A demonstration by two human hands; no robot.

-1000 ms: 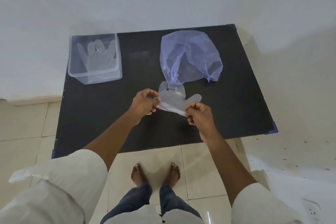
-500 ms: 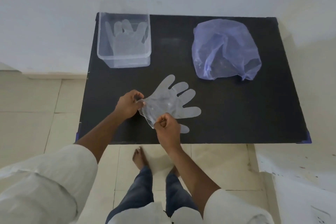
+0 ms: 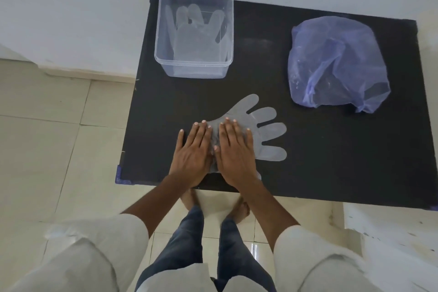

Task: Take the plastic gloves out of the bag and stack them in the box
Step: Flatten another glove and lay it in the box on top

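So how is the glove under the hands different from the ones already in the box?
The glove on the table lies flat on the black table, pressed by the left hand and right hand; the gloves in the box sit untouched inside the clear box. Its fingers point right and away; theirs point toward the wall. All are the same thin clear plastic.

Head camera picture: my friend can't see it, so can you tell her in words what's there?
Two bare hands, left hand and right hand, press a clear plastic glove flat on a black table. Further back, a clear box holds more gloves, and to its right lies a crumpled blue bag.
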